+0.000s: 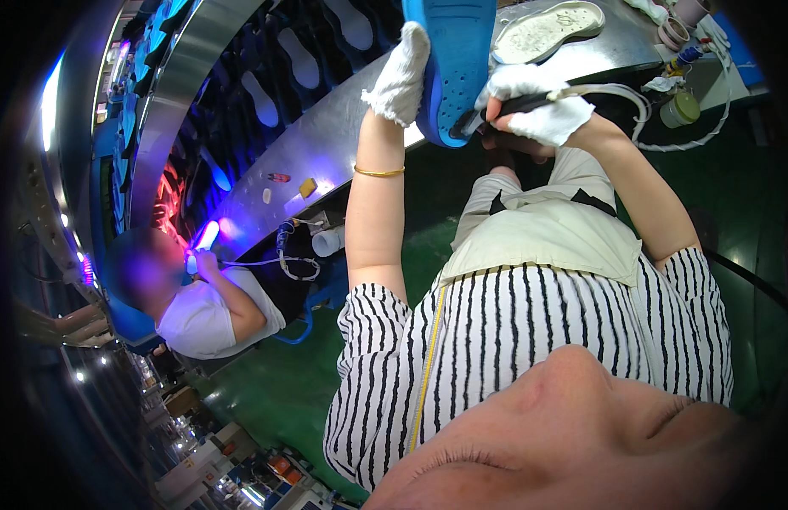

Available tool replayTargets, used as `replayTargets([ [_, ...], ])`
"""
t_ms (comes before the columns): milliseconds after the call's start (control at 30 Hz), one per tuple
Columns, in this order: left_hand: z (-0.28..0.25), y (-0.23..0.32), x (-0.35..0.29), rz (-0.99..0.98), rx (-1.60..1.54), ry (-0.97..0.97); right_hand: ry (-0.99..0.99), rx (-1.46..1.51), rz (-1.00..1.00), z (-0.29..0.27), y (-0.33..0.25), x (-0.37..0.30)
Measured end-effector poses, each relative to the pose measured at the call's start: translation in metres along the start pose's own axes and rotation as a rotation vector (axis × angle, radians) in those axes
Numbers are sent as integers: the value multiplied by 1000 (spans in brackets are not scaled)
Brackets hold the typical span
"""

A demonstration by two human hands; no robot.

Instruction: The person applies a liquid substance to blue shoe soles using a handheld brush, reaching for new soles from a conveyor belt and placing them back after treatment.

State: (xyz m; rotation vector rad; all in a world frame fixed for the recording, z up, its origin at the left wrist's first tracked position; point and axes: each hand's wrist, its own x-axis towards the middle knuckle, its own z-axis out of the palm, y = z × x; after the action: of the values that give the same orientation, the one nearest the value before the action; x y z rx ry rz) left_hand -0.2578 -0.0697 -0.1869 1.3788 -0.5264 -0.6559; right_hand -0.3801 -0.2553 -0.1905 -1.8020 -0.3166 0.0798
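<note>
- Nearest, lower right: my face [564, 416].
- Upper middle: left grip [398, 78] clasps the blue shoe piece [458, 59] by its edge; right grip [542, 110] pinches a corded tool [527, 103].
- Apparently working its rounded end; next needs steady strokes.

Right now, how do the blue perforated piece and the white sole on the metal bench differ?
Colour: the blue perforated piece is bright blue, the white sole off-white.
Position: the blue piece is held up in the left hand, while the white sole lies on the metal bench.
Surface: the blue piece has small round holes near its lower end; none like them show on the white sole.
Both are elongated with a rounded end.
</note>
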Motion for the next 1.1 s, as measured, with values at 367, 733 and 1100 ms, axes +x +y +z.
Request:
replayTargets([
  [367,-3,5,21,-282,82,91,29,-117,-141,-5,1,14],
  [733,-10,9,19,-254,-45,78,-30,-255,-70,-27,-6,23],
  [1100,-52,-34,-13,196,-819,120,247,131,-172,-37,9,17],
])
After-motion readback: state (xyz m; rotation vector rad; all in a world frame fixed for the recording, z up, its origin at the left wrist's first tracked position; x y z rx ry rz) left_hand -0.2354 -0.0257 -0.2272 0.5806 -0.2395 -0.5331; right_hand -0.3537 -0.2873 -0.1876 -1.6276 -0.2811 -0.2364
